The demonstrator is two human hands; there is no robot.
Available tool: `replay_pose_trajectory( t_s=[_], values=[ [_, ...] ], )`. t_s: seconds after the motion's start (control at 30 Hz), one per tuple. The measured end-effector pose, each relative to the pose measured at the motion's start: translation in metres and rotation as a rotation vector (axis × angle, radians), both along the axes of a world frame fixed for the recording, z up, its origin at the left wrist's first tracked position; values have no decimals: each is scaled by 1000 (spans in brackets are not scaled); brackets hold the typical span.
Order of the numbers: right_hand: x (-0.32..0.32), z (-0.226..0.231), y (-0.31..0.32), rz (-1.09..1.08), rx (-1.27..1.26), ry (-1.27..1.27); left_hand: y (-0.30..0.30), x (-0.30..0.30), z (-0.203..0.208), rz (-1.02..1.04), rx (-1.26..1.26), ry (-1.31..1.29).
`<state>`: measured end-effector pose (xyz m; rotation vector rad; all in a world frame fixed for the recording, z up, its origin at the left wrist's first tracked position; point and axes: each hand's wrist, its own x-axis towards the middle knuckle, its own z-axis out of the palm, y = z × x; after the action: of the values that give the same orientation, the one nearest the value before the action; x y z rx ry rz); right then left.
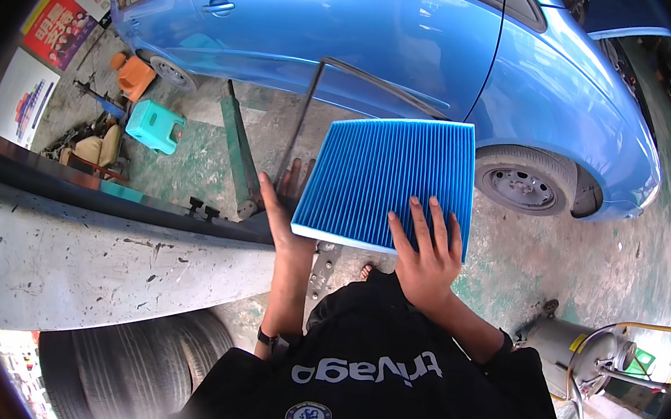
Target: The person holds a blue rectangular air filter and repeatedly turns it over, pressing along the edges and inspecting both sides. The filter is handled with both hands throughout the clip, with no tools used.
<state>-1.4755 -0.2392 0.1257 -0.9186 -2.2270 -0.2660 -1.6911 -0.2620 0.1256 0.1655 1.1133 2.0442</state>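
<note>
A blue pleated cabin air filter with a pale edge is held up in front of me, its ribs facing me. My left hand holds it at the lower left corner, with fingers reaching up along and behind that side. My right hand rests on the lower right of the pleats, fingers spread flat over them. Behind the filter a thin dark angular frame rises next to my left fingers. Its lower end is hidden, and I cannot tell whether my left hand touches it.
A blue car stands ahead, its front wheel right of the filter. On my left is a long pale metal beam, with large tyres below it. A turquoise stool stands far left; a metal tank with hoses stands right.
</note>
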Motion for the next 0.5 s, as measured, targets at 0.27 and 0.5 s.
replay_pose_trajectory(
  t_s=[0.27,0.5],
  values=[
    [24,13,-2,264,-458,-86,-9,4,-16,-91,109,-210],
    [61,-20,24,123,-1673,1291,-37,16,-57,-129,125,-322]
  ],
)
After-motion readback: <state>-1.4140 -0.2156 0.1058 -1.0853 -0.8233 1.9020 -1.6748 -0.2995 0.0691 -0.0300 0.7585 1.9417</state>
